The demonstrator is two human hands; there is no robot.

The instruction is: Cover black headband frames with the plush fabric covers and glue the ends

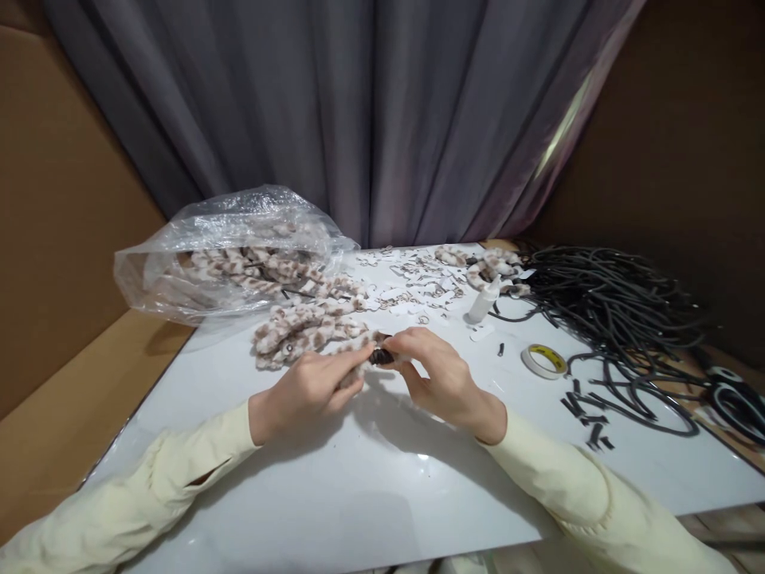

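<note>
Both hands meet over the middle of the white table. My left hand (pixel 316 384) is closed on a fluffy white and brown strip, its fingertips at a small dark piece (pixel 381 356). Against the right side of that dark piece, my right hand (pixel 441 381) pinches with thumb and fingers. Just behind my left hand lies a bundle of spotted fluffy strips (pixel 287 331). The exact join between the dark piece and the fluffy strip is hidden by my fingers.
A clear plastic bag (pixel 221 247) of fluffy strips stands back left. Metal rings and clips (pixel 418 291) lie scattered behind the hands. At the right are a white bottle (pixel 483 301), a tape roll (pixel 543 361), black cords (pixel 610 295), short black pieces (pixel 586 410) and scissors (pixel 738 399).
</note>
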